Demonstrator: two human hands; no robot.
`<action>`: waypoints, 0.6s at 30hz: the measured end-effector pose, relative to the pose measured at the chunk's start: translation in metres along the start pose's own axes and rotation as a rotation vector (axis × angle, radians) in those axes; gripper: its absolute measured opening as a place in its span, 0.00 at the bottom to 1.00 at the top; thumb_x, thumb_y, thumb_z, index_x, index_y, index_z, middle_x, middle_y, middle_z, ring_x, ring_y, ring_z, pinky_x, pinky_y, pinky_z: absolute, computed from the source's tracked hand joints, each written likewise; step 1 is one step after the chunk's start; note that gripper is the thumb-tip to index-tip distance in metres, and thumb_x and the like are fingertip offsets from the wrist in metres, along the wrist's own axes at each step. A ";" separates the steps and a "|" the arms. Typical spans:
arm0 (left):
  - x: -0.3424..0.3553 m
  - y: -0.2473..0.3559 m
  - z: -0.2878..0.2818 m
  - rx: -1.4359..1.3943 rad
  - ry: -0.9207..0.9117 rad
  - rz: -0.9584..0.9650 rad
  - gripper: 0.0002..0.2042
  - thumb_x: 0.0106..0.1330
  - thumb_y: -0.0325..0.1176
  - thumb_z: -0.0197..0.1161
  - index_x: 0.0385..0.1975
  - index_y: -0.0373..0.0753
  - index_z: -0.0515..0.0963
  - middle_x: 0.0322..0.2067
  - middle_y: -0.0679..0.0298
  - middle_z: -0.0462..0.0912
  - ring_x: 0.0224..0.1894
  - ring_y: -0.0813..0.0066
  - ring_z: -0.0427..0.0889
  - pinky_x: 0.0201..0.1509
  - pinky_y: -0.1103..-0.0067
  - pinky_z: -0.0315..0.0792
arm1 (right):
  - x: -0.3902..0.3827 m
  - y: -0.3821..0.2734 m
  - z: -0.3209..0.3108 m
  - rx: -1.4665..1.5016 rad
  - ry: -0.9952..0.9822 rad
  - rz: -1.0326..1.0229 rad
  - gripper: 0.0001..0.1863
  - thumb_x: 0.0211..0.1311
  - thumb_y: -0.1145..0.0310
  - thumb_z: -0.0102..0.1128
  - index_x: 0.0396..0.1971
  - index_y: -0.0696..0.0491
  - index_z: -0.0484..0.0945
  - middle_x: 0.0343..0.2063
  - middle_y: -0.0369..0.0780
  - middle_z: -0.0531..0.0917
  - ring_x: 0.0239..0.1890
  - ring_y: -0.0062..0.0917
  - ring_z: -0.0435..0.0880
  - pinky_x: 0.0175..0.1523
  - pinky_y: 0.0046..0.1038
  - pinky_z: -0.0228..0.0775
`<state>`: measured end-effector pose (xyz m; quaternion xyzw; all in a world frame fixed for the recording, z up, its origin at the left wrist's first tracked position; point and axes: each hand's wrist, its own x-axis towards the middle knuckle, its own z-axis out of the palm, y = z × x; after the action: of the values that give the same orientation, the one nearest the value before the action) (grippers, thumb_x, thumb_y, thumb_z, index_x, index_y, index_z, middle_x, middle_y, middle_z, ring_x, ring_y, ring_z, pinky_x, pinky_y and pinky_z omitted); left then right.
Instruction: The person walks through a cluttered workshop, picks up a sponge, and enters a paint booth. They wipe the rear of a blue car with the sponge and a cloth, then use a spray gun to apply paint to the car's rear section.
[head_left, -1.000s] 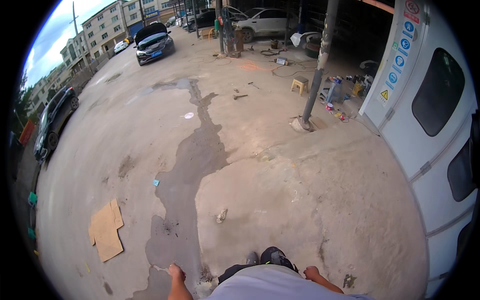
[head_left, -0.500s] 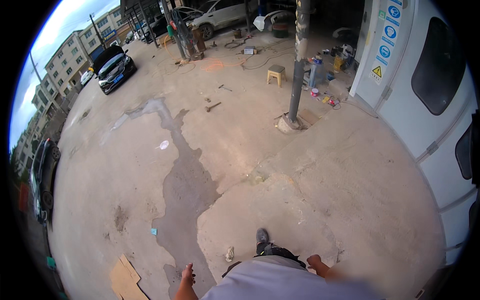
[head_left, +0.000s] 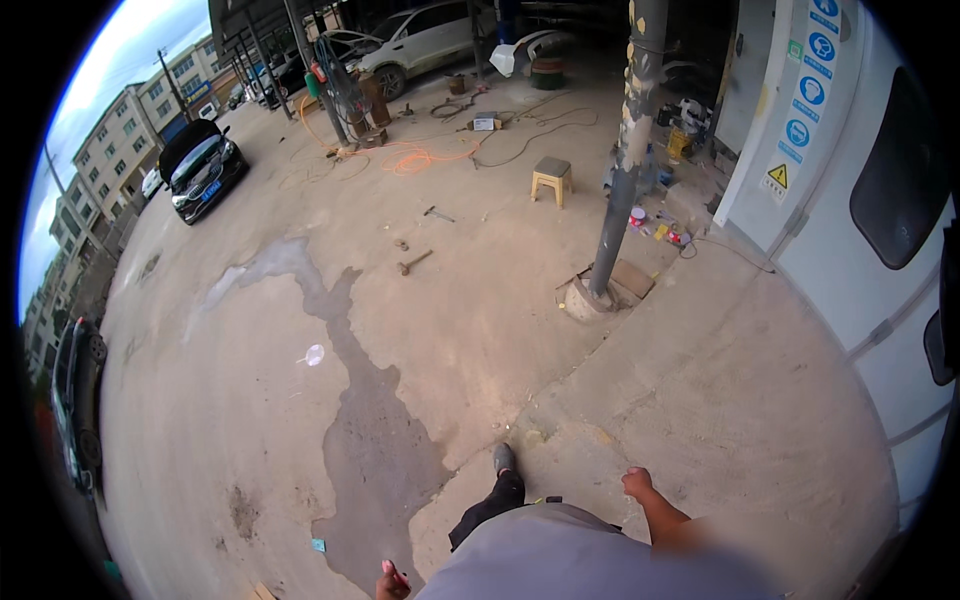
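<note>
My left hand (head_left: pixel 393 580) hangs low at the bottom edge beside my shirt, fingers curled; whether they hold anything is unclear. My right hand (head_left: pixel 636 482) swings over the bare concrete to the right, loosely closed, its contents hidden. My foot (head_left: pixel 504 458) in a grey shoe is forward on the ground (head_left: pixel 700 380), by a wet patch (head_left: pixel 375 450). Farther ahead lie a long tool (head_left: pixel 413 263) and a thinner hammer-like tool (head_left: pixel 438 214), both apart from my hands.
A steel post (head_left: pixel 610 245) on a concrete footing stands ahead-right, near a stool (head_left: pixel 551 176), paint cans and clutter. A white door wall (head_left: pixel 820 260) borders the right. Hoses (head_left: pixel 420 157) and cables lie ahead. A black car (head_left: pixel 205 172), bonnet raised, stands ahead-left; another car (head_left: pixel 78 400) is left.
I have stepped forward: the post, stool and floor tools sit nearer, and the cardboard has mostly slipped out below. My right hand has swung forward and up; my left sits lower in view.
</note>
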<state>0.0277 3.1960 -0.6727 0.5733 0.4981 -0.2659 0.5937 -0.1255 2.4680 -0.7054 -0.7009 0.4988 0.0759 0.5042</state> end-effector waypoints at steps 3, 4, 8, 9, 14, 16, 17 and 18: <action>0.038 0.082 0.086 0.024 0.012 0.037 0.26 0.66 0.46 0.63 0.58 0.39 0.69 0.48 0.59 0.79 0.42 0.61 0.79 0.47 0.66 0.73 | 0.037 -0.008 0.004 0.278 0.014 0.389 0.05 0.54 0.72 0.57 0.20 0.52 0.76 0.22 0.40 0.78 0.29 0.30 0.81 0.29 0.34 0.76; 0.054 0.117 0.120 -0.058 -0.040 0.014 0.21 0.67 0.42 0.63 0.55 0.38 0.70 0.46 0.59 0.79 0.42 0.62 0.80 0.47 0.63 0.74 | 0.045 -0.004 -0.001 -0.558 -0.199 -0.036 0.04 0.55 0.69 0.59 0.23 0.50 0.79 0.26 0.40 0.80 0.33 0.32 0.82 0.34 0.36 0.76; 0.108 0.264 0.275 -0.330 -0.254 0.007 0.12 0.67 0.26 0.60 0.48 0.35 0.72 0.41 0.59 0.80 0.42 0.61 0.80 0.48 0.59 0.77 | 0.095 -0.046 0.004 -1.386 -0.419 -0.399 0.11 0.51 0.57 0.67 0.34 0.44 0.84 0.33 0.40 0.84 0.41 0.37 0.84 0.43 0.40 0.76; 0.114 0.302 0.312 -0.233 -0.273 0.123 0.13 0.65 0.24 0.61 0.48 0.34 0.72 0.40 0.59 0.79 0.42 0.61 0.80 0.48 0.60 0.78 | 0.102 -0.068 0.011 -1.335 -0.408 -0.377 0.12 0.50 0.56 0.67 0.33 0.44 0.84 0.34 0.40 0.84 0.41 0.37 0.84 0.42 0.40 0.76; 0.123 0.473 0.519 -0.043 -0.442 0.388 0.15 0.59 0.19 0.60 0.47 0.35 0.72 0.40 0.59 0.78 0.39 0.58 0.82 0.41 0.58 0.81 | 0.186 -0.125 0.036 -1.225 -0.391 -0.311 0.14 0.46 0.55 0.67 0.24 0.50 0.85 0.26 0.44 0.85 0.31 0.40 0.84 0.38 0.40 0.75; 0.111 0.524 0.608 0.083 -0.468 0.347 0.13 0.60 0.21 0.58 0.45 0.35 0.72 0.39 0.58 0.78 0.39 0.56 0.82 0.39 0.55 0.81 | 0.235 -0.140 0.048 -0.835 -0.320 -0.019 0.15 0.46 0.54 0.65 0.25 0.52 0.85 0.26 0.46 0.84 0.33 0.41 0.84 0.38 0.41 0.74; 0.109 0.541 0.643 0.138 -0.474 0.331 0.12 0.61 0.23 0.57 0.45 0.35 0.72 0.39 0.58 0.78 0.39 0.55 0.82 0.37 0.53 0.81 | 0.262 -0.149 0.051 -0.643 -0.283 0.112 0.16 0.46 0.53 0.64 0.25 0.52 0.85 0.25 0.47 0.84 0.34 0.41 0.85 0.37 0.41 0.73; 0.117 0.559 0.675 0.176 -0.547 0.342 0.10 0.63 0.27 0.54 0.44 0.35 0.72 0.39 0.55 0.78 0.39 0.53 0.82 0.35 0.49 0.81 | 0.306 -0.162 0.046 -0.602 -0.264 0.014 0.17 0.47 0.53 0.63 0.25 0.53 0.85 0.25 0.48 0.83 0.35 0.41 0.85 0.38 0.41 0.73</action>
<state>0.7598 2.6999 -0.6491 0.6050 0.1917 -0.3484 0.6898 0.1686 2.3120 -0.8115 -0.7993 0.3889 0.3136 0.3339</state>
